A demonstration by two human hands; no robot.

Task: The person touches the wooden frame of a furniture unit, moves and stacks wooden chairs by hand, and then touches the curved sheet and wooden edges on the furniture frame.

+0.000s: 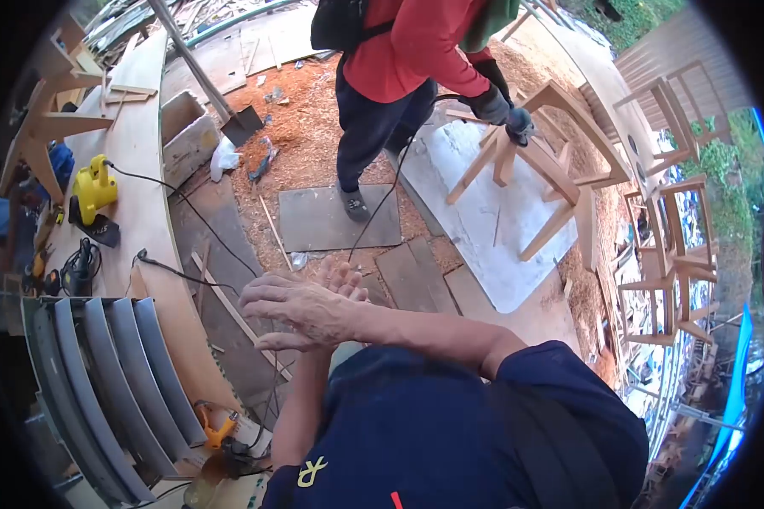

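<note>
In front of my chest my two bare hands overlap. My right hand [289, 310] lies nearer the camera, its fingers stretched out to the left and a little apart, holding nothing. Behind it, partly covered, my left hand [345, 278] points upward with its fingertips showing, apart and without any object. Whether the palms press together is hard to make out. Beneath them a black cable [229, 284] runs across the floor boards.
A person in a red top [420, 51] works with a gloved hand and power tool [518, 125] on a wooden chair frame [556, 174] over a white board [475, 229]. At left stand a workbench [148, 216], yellow blower [93, 191] and grey slatted rack [115, 382]. A shovel [242, 125] leans beyond.
</note>
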